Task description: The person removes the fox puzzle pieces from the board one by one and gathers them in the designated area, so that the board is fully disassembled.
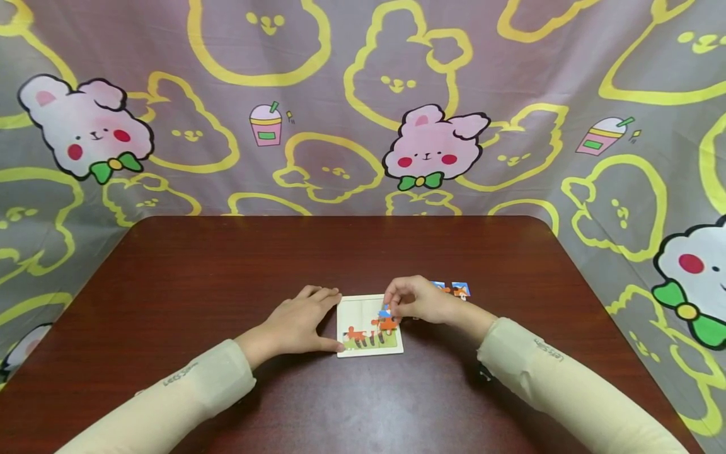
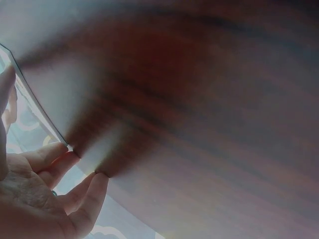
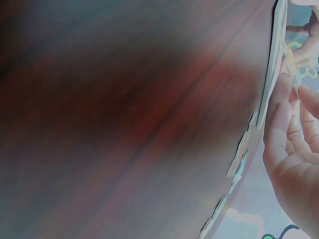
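A square, pale jigsaw puzzle board [image 1: 353, 310] lies on the table with several joined pieces [image 1: 363, 340] along its lower part, showing green ground and an orange animal. My left hand [image 1: 295, 323] is spread at the board's left side, its thumb at the lower left corner and fingertips by the upper left corner. Over the board's right side, my right hand [image 1: 422, 299] pinches a blue and orange puzzle piece [image 1: 386, 313] between thumb and fingers. The right wrist view shows that pinch edge-on, beside the board's rim [image 3: 274, 64]; whether the piece touches the others is unclear.
Loose puzzle pieces [image 1: 461, 290] in blue and orange lie beyond the right hand, partly hidden by it. The dark red-brown table [image 1: 227, 265] ends at a curtain [image 1: 334, 113] printed with cartoon rabbits, which also hangs along both sides.
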`<state>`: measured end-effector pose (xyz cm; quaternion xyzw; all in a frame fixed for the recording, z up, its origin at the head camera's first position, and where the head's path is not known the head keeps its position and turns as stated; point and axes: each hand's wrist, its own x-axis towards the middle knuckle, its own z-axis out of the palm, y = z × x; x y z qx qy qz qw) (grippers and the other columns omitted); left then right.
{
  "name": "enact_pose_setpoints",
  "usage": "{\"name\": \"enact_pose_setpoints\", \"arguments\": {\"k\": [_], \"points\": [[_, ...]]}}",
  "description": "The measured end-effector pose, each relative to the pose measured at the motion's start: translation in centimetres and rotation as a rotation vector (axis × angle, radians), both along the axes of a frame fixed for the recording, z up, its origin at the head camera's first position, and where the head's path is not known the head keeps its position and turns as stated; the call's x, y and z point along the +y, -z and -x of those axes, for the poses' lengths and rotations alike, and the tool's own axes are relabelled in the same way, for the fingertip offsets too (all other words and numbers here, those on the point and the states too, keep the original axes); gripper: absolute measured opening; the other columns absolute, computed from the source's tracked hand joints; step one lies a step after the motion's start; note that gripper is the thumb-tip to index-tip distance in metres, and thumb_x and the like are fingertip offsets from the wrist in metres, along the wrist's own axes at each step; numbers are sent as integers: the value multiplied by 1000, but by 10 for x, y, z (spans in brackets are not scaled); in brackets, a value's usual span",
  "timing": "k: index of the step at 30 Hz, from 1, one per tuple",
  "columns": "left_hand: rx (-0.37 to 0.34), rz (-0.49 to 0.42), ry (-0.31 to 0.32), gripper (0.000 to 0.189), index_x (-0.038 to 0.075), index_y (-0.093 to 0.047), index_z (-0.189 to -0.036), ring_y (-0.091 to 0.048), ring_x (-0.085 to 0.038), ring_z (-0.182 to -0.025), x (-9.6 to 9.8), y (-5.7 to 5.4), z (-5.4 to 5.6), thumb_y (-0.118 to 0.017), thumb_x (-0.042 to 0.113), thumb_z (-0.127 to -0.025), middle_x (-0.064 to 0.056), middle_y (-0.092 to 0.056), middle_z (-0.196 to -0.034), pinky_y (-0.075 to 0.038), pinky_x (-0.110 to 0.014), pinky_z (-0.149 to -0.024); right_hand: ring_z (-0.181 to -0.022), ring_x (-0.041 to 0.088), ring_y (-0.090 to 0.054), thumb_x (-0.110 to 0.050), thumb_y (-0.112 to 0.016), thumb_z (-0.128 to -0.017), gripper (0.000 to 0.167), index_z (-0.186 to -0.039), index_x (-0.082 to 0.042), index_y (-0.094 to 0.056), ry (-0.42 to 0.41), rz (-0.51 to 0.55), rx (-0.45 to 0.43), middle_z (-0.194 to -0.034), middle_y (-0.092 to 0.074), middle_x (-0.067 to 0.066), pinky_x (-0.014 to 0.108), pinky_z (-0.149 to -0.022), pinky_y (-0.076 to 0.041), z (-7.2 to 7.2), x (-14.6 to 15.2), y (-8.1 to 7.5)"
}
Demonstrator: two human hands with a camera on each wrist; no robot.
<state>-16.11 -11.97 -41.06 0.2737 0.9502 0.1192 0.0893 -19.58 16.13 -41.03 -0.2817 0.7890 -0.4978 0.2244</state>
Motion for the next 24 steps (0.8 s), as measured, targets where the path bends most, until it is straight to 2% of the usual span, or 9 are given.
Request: {"name": "enact_pose_setpoints", "arguments": {"k": [7, 15, 20, 24], "points": [[4, 7, 1, 95, 11, -47, -148, -40, -30, -140, 0, 1, 0, -78, 61, -74, -4, -44, -155, -48, -60, -91, -72, 18, -68, 8, -64, -89, 12, -101, 5, -64, 27, -23, 16, -82, -64, 13, 32, -67, -56, 1, 12, -1], [-1, 8, 2, 94, 11, -46, -149, -39, -31, -141, 0, 0, 1, -78, 61, -75, -4, -43, -155, -48, -60, -93, -74, 23, -67, 9, -60, -90, 13, -102, 7, -63, 49, -38, 21, -84, -64, 17, 34, -66, -57, 0, 27, -3], [-4, 8, 1, 94, 11, -46, -149, -39, -31, -141, 0, -1, 0, -78, 61, -75, -4, -43, -155, -48, -61, -92, -74, 19, -64, 7, -65, -89, 13, -101, 6, -64, 82, -55, 26, -82, -64, 15, 29, -64, -54, -1, 37, -3], [-7, 9, -2, 94, 11, -47, -148, -39, -31, -141, 1, 0, 0, -78, 61, -75, -4, -43, -155, -48, -61, -92, -72, 18, -66, 6, -64, -89, 12, -101, 7, -63, 98, -54, 11, -84, -64, 15, 32, -67, -56, -1, 47, -3]]}}
